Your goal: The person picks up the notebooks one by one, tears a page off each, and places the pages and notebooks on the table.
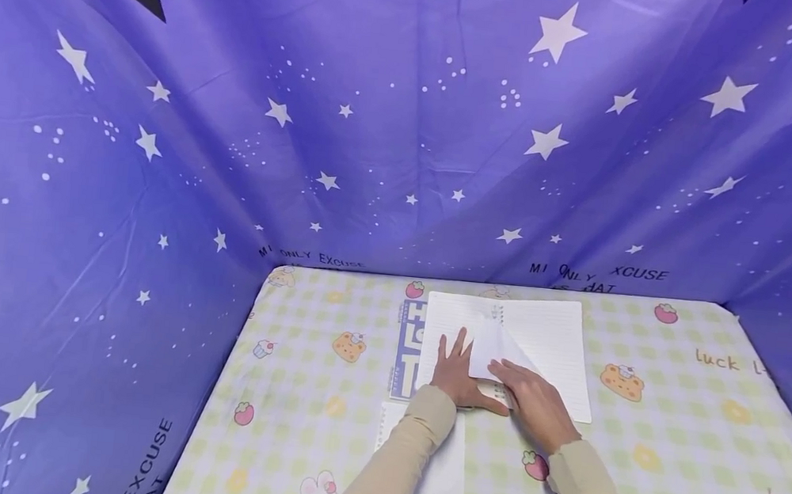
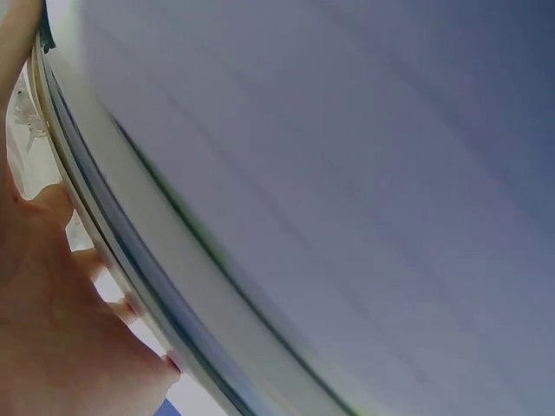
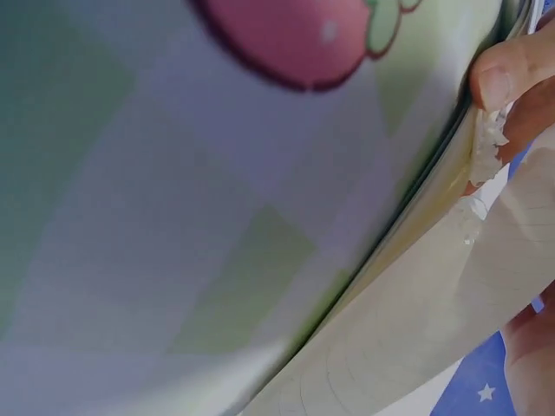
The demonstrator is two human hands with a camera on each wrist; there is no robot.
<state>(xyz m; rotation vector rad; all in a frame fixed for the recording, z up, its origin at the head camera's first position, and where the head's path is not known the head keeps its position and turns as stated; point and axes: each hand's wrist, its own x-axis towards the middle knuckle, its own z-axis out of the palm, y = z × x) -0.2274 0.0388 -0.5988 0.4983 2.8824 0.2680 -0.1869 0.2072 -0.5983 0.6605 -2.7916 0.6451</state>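
An open spiral notebook [image 1: 555, 334] with lined white pages lies at the far middle of the table. My left hand [image 1: 457, 376] rests with spread fingers on its left page, the thumb reaching across the lower binding. My right hand [image 1: 532, 399] pinches a lifted page [image 1: 493, 352], which slants over the binding. In the right wrist view, ragged torn holes [image 3: 486, 152] show along this page's edge, close by the left thumb [image 3: 507, 74]. The left wrist view shows the left hand [image 2: 69, 303] at the notebook's edge.
A blue cover with large white letters [image 1: 408, 359] shows beneath the notebook's left side. Nearer me, a white sheet [image 1: 441, 482] with a perforated left edge lies partly under my left sleeve. A checked cloth [image 1: 296, 396] covers the table; purple star-printed curtains [image 1: 377, 142] surround it.
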